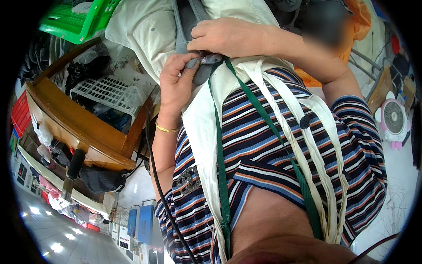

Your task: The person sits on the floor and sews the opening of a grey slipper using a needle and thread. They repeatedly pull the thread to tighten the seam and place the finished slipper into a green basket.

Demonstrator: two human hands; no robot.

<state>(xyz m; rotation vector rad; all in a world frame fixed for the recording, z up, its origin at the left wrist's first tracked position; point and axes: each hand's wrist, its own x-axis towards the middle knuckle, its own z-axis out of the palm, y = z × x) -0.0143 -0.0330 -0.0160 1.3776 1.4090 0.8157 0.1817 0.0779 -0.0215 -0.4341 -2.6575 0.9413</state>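
While left hand (176, 81) pinches grey fabric (203, 61), right hand (226, 36) curls clamped on same fabric.

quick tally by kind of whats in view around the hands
hands: 2 (left hand, right hand), both pinching the grey fabric piece
grey fabric piece: 1
green straps: 2
gold bangle: 1
white plastic basket: 1
green plastic crate: 1
small pink and white fan: 1
total: 9

Matt grey cloth (203, 66); glossy wooden tray (88, 132).
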